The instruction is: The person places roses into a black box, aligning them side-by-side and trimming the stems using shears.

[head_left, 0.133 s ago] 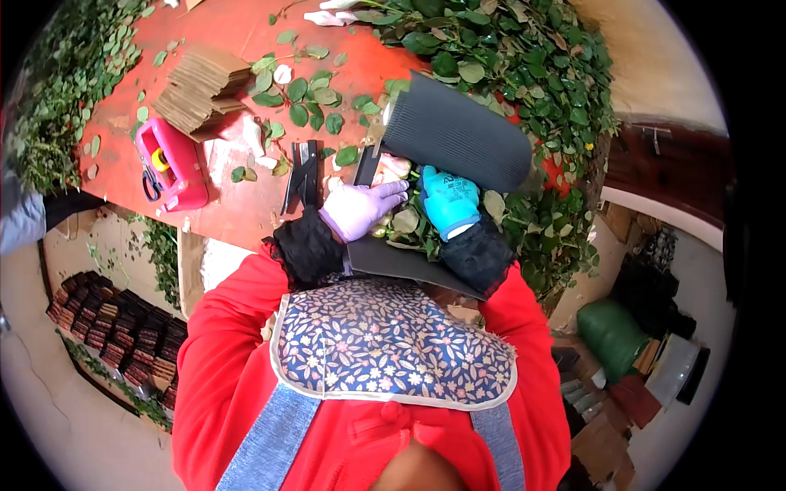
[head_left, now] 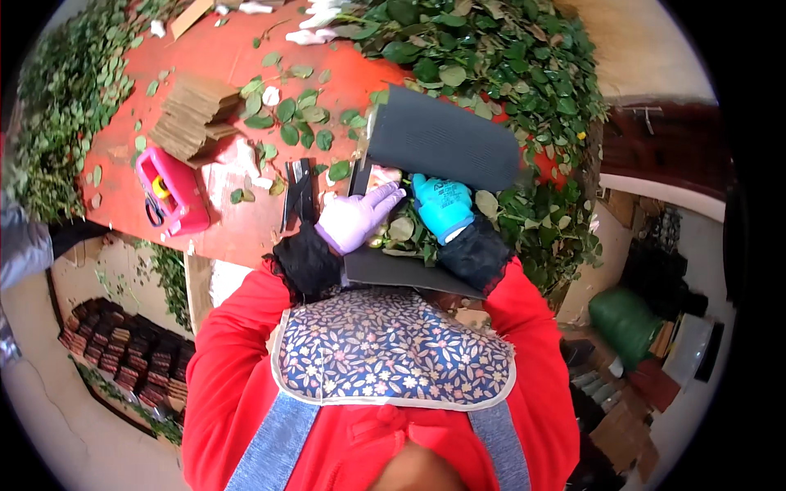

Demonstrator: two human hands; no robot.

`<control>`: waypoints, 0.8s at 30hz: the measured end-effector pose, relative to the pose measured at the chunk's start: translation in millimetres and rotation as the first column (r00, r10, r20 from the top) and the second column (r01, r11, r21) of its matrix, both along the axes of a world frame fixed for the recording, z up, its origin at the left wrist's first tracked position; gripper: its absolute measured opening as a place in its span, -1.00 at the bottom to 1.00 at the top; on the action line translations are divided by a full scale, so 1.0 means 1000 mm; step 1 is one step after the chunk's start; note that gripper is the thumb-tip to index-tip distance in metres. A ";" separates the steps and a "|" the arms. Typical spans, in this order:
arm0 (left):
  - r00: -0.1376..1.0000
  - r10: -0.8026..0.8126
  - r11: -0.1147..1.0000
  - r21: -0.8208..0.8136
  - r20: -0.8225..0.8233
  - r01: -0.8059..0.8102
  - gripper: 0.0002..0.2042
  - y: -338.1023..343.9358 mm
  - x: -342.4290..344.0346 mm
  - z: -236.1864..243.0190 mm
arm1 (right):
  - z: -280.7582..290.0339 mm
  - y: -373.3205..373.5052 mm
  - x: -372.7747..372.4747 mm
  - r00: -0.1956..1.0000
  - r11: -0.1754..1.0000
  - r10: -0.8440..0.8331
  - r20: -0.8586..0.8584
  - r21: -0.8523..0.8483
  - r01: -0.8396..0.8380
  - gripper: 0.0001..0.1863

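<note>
My left hand (head_left: 354, 221), in a lavender glove, lies with its fingers stretched out beside pale pink rose blooms (head_left: 385, 174). To its right my right hand (head_left: 443, 203), in a turquoise glove, is closed around leafy rose stems (head_left: 403, 227); its fingertips are partly hidden. Both hands work over a dark board (head_left: 401, 270) at the table's near edge. Just beyond them a dark grey ribbed sheet (head_left: 446, 137) curves over the stems. A black strip-like tool (head_left: 298, 196) lies left of my left hand.
On the red table (head_left: 221, 49) are a bright pink holder (head_left: 182, 196) with scissors (head_left: 153, 210) and a stack of brown cardboard pieces (head_left: 190, 114). Leafy stems (head_left: 524, 65) heap at the right, with more foliage (head_left: 65, 123) at the far left. Loose leaves lie scattered between.
The whole view has shifted slightly, with the table's things a little lower and to the left. Both hands stay at the same spot among the stems.
</note>
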State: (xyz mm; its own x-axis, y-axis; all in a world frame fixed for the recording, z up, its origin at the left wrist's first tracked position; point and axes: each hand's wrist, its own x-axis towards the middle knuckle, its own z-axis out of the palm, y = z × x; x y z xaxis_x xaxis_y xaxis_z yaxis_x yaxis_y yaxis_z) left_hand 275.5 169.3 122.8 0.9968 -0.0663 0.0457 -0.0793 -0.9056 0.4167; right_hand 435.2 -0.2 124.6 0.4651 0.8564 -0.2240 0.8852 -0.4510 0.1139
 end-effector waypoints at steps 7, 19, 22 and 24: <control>0.991 -0.061 0.995 -0.085 -0.117 0.051 -0.41 0.004 0.010 0.004 | 0.061 0.010 -0.010 0.995 0.997 0.034 -0.093 0.079 -0.026 -0.77; 0.992 -0.015 0.989 -0.145 -0.122 -0.003 -0.50 0.012 0.009 -0.009 | 0.107 -0.033 0.119 0.791 0.648 -0.161 -0.590 0.542 0.535 -0.42; 0.994 -0.011 0.988 -0.157 -0.106 -0.006 -0.52 0.013 0.009 -0.011 | 0.094 -0.045 0.129 0.509 0.539 0.201 -0.837 0.528 0.656 -0.42; 0.997 -0.006 0.984 -0.176 -0.071 -0.006 -0.51 0.013 0.007 -0.013 | 0.109 -0.064 0.119 0.302 0.571 0.374 -0.877 0.475 0.670 -0.44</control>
